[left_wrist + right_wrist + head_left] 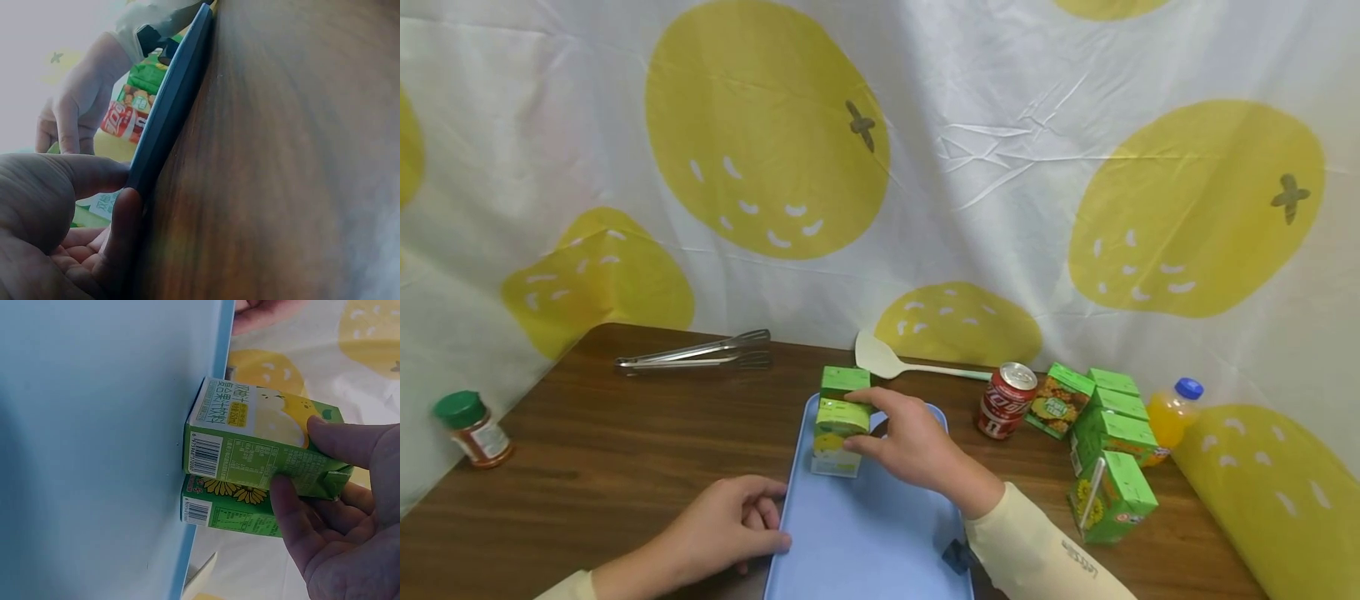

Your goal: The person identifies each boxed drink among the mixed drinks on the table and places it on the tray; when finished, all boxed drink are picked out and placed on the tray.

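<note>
My right hand point(921, 437) grips a yellow-and-green juice box point(831, 442) near its top, thumb on one side and fingers on the other. The carton stands upright at the far end of a light blue tray point(868, 550). Right behind it is a darker green drink carton point(846, 379); in the right wrist view this green carton point(234, 506) has yellow flowers on its side. At the tray's left edge is my left hand point(722, 525). The left wrist view shows its thumb and a finger point(125, 215) pinching the rim.
To the right stand a red soda can point(1006, 400), several green cartons point(1112, 496) and an orange juice bottle point(1172, 417). Metal tongs point(692, 354) and a pale spatula point(880, 357) lie at the back. A green-capped spice jar point(475, 429) is far left.
</note>
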{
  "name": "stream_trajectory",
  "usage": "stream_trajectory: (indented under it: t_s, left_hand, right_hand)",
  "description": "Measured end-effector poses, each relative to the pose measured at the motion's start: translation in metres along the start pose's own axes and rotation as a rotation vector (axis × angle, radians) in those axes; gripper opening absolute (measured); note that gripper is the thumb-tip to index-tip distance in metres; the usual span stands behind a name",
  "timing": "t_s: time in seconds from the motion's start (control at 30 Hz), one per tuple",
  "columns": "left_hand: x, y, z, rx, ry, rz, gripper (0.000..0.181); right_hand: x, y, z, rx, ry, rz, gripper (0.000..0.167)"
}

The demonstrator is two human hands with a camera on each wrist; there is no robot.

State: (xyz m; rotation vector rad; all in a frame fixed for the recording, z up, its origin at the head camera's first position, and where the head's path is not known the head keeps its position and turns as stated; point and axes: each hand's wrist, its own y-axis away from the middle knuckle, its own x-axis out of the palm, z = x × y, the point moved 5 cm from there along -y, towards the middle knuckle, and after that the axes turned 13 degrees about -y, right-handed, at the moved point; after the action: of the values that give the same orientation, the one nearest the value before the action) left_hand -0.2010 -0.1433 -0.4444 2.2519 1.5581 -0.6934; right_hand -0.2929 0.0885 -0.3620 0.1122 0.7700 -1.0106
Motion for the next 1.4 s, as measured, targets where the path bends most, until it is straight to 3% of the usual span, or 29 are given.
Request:
stream_trajectory:
  t_s: [0.57, 0.73, 0.87, 1.1, 1.4]
  left_hand:
    - [0.000, 0.002, 0.001, -0.009, 0.002, -0.004, 0.061]
    - [0.001, 0.002, 0.002, -0.011, 0.005, -0.004, 0.061]
    - [0.001, 0.001, 0.002, -0.020, 0.002, -0.002, 0.060]
    - [0.001, 0.001, 0.003, -0.033, -0.001, 0.000, 0.059]
    - [0.001, 0.000, 0.004, -0.032, -0.004, 0.006, 0.058]
  right_hand:
    - [-0.006, 0.005, -0.005, 0.028, -0.134, 0.025, 0.058]
    - [-0.016, 0.009, -0.003, -0.019, -0.147, 0.018, 0.055]
    - [-0.029, 0.014, -0.002, -0.042, -0.111, 0.003, 0.052]
    - [-0.061, 0.025, -0.006, 0.003, -0.083, -0.072, 0.055]
    - [-0.111, 0.036, -0.011, 0.002, 0.068, -0.165, 0.062]
